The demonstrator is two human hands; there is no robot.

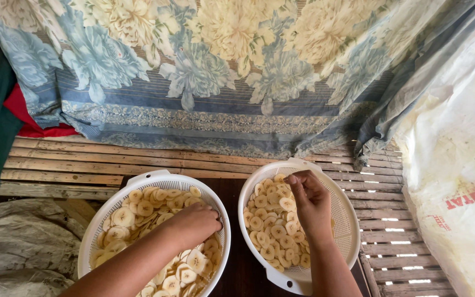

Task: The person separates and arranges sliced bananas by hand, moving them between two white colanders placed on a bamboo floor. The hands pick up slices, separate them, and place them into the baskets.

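Two white perforated baskets of pale banana slices sit side by side on a dark worktop (232,231) over a bamboo-slat platform (83,165). Left basket (138,180) holds larger, flatter slices (123,217); left hand (193,223) lies palm-down among them, fingers curled in, grip hidden, cannot tell if it holds any. Right basket (347,220) holds smaller round slices (268,231); right hand (310,202) hovers over them, fingertips pinched narrow at the far rim side. Floral cloth (221,71) hangs behind, white sack (457,165) right, grey sacking (23,242) left.
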